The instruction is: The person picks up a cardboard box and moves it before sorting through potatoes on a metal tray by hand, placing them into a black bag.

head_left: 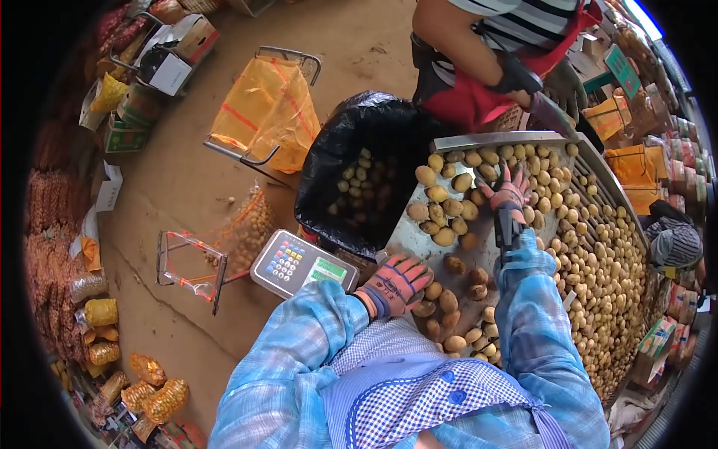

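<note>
My right hand (pixel 511 196), in a pink and dark glove, reaches over the metal sorting table (pixel 479 258) with its fingers spread on the potatoes (pixel 454 207). Nothing is visibly gripped in it. At the table's near left edge lies my left hand (pixel 395 286), also gloved, palm down with fingers stretched out beside several darker potatoes (pixel 447 301). A large heap of potatoes (pixel 598 288) covers the right side of the table. Left of the table stands a bin lined with a black bag (pixel 321 168), with some potatoes (pixel 364 176) at its bottom.
A digital scale (pixel 284 262) stands left of my left hand. Beyond it are a net bag of potatoes (pixel 254 224) and an orange bag on a metal frame (pixel 265 105). Across the table a person in a red apron (pixel 464 97) reaches in with dark gloves. Filled sacks (pixel 56 247) line the left side.
</note>
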The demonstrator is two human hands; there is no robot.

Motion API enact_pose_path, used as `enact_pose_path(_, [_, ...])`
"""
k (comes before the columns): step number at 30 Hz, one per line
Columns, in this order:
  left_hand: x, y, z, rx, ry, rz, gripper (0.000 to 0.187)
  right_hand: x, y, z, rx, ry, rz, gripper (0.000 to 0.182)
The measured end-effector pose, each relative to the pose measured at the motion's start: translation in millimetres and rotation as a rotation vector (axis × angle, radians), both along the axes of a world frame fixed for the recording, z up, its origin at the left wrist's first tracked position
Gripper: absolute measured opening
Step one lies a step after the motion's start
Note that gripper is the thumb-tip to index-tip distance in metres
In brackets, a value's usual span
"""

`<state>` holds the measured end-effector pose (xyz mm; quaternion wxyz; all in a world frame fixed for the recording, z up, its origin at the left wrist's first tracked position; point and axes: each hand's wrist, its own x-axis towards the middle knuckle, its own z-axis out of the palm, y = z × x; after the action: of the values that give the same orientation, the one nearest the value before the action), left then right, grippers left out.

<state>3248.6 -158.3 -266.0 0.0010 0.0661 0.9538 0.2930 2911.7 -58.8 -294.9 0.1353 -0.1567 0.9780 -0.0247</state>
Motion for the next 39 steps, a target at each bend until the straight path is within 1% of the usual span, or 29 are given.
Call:
enact_pose_path(1, [-0.6,-0.4,0.3,-0.003,0.016,0.000,0.053,4.5,-8.5,4.8,0.043,-0.002,0.007,0.099])
enact_pose_path(2, [-0.8,0.2,0.7,-0.003,0.030,-0.001,0.053,11.6,-14.8,9.3,0.021,0.008,0.043,0.099])
enact_pose_path(3, [-0.6,1.3,0.6,0.001,0.029,0.007,0.053,19.9,-20.0,10.3,0.063,0.006,0.110,0.099])
enact_pose_path(5, [0.2,1.4,-1.7,0.014,0.026,0.013,0.052,41.2,-26.1,15.1,0.082,-0.089,0.189,0.099])
enact_pose_path(7, [-0.5,2.8,-1.7,0.012,0.033,0.008,0.052,57.9,-12.7,-16.6,-0.170,-0.103,0.251,0.099])
enact_pose_path(9, [-0.8,1.8,0.0,0.007,0.052,0.011,0.052,80.5,-6.2,5.5,-0.161,-0.215,0.385,0.098])
enact_pose_path(11, [-1.6,0.3,2.8,0.013,0.058,0.012,0.052,92.5,21.8,6.3,-0.307,-0.187,0.483,0.101])
enact_pose_path(12, [-1.9,0.0,3.6,0.017,0.062,0.015,0.051,95.8,38.9,10.7,-0.302,-0.126,0.492,0.104])
enact_pose_path(14, [-0.9,-0.1,3.3,0.008,0.066,0.020,0.051,104.1,64.9,40.6,-0.299,-0.025,0.487,0.111])
enact_pose_path(15, [0.0,0.4,2.6,0.006,0.067,0.023,0.051,106.2,85.5,33.4,-0.252,0.020,0.443,0.119])
enact_pose_path(17, [0.4,-0.4,1.3,0.012,0.064,0.020,0.051,114.4,112.3,28.7,-0.017,-0.079,0.336,0.128])
enact_pose_path(19, [0.3,0.7,-0.1,0.019,0.067,0.017,0.051,130.6,126.1,-5.6,0.056,-0.169,0.256,0.136])
enact_pose_path(20, [0.8,0.3,-0.5,0.019,0.072,0.017,0.051,139.3,113.8,0.5,0.043,-0.173,0.263,0.136])
enact_pose_path(23, [1.6,1.5,-1.7,0.018,0.073,0.018,0.052,145.7,70.1,9.4,-0.130,-0.228,0.301,0.132])
enact_pose_path(24, [1.4,1.2,-1.7,0.010,0.078,0.018,0.052,140.5,57.7,4.9,-0.167,-0.211,0.379,0.126])
enact_pose_path(25, [1.0,1.1,-1.6,0.002,0.084,0.018,0.052,136.2,42.2,2.7,-0.140,-0.206,0.400,0.120])
enact_pose_path(27, [0.9,2.0,-1.8,-0.006,0.065,0.009,0.053,127.4,16.5,-12.2,-0.203,-0.114,0.513,0.117])
enact_pose_path(30, [-0.6,-0.3,1.7,-0.003,0.058,0.006,0.053,127.9,-14.0,2.6,-0.297,-0.196,0.543,0.113])
enact_pose_path(33, [0.0,-0.3,2.3,0.009,0.066,0.004,0.054,123.5,11.5,9.7,-0.501,-0.184,0.594,0.112])
enact_pose_path(34, [0.6,0.6,-0.1,0.012,0.075,0.008,0.054,125.1,27.4,28.5,-0.436,-0.196,0.568,0.115])
enact_pose_path(35, [0.5,1.5,-1.4,0.018,0.086,0.015,0.054,123.5,58.0,19.5,-0.381,-0.181,0.541,0.118])
enact_pose_path(36, [0.3,1.4,-1.3,0.021,0.098,0.017,0.054,124.2,82.0,26.5,-0.362,-0.194,0.551,0.121])
enact_pose_path(37, [1.3,0.9,-1.4,0.026,0.110,0.022,0.054,133.0,102.6,45.0,-0.320,-0.200,0.555,0.126])
enact_pose_path(39, [4.2,0.7,-2.7,0.039,0.126,0.026,0.053,156.2,160.3,42.1,-0.162,-0.223,0.572,0.135])
